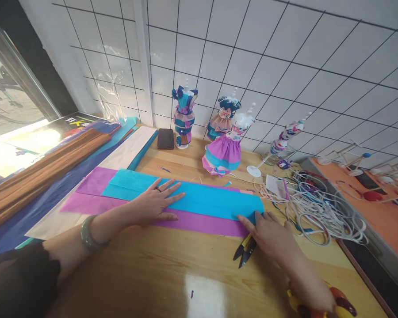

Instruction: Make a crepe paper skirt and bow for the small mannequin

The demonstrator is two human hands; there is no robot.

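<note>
My left hand (161, 199) lies flat with fingers spread on a bright blue strip of folded fabric (208, 198). That strip lies over a purple fabric piece (199, 223), whose near edge shows below it. At the strip's right end, my right hand (272, 232) is curled, thumb and fingertips touching the blue edge. Small thread snips (245, 250) with dark blades and a yellow-and-black handle stick out beneath that hand, blades pointing toward me. The palm hides the rest of the snips.
Small dress forms wear a layered dress (185, 117), a purple skirt (222, 152) and other outfits by the tiled wall. A phone (166, 138) lies nearby. Tangled white cords (321, 207) heap at right. Brown fabric (46, 176) and cream fabric (116, 159) lie at left.
</note>
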